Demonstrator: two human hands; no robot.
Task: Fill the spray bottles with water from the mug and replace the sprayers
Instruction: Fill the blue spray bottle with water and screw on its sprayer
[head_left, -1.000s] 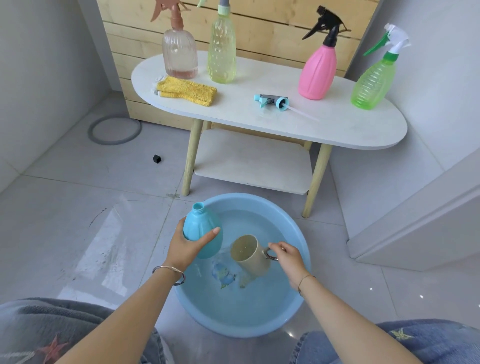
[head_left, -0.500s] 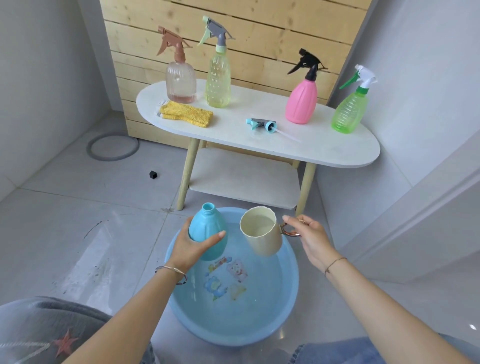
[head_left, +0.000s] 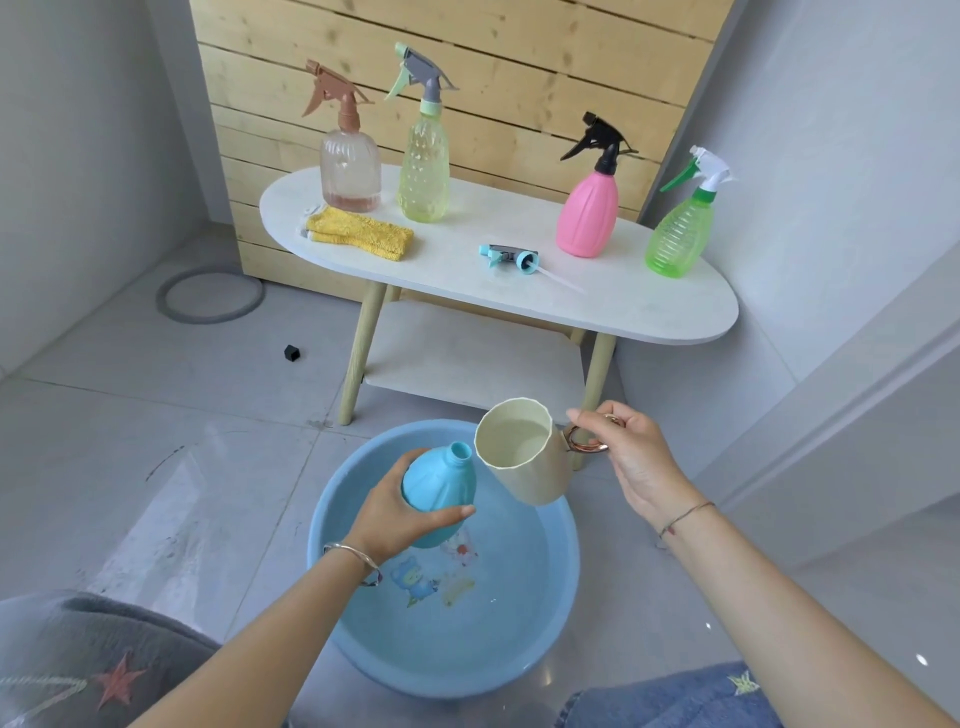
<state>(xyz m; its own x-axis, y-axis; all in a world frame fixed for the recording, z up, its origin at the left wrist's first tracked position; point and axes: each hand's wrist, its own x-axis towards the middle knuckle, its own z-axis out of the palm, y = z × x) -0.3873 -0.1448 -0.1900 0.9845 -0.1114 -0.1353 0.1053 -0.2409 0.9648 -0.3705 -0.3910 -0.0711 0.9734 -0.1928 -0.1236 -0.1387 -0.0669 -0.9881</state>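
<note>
Glossy grey floor tiles (head_left: 156, 441) and a pale wooden plank wall (head_left: 519, 78) surround a white oval table (head_left: 649, 312) on wooden legs. In front of it, a round light-blue plastic basin (head_left: 467, 649) holds shallow water. Your left hand (head_left: 395, 514) wraps around the smooth blue spray bottle (head_left: 441, 478), held tilted above the basin with its neck uncapped. Your right hand (head_left: 628, 457) pinches the copper-coloured handle of the cream faceted mug (head_left: 524, 467), which is tipped with its lip just beside the bottle's neck. The blue sprayer (head_left: 511, 256) lies on the table between a folded yellow cloth (head_left: 361, 238) and a pink bottle (head_left: 587, 213). A clear ribbed bottle (head_left: 349, 169), a yellow-green bottle (head_left: 423, 171) and a green bottle (head_left: 675, 239) stand there too, sprayers on.
</note>
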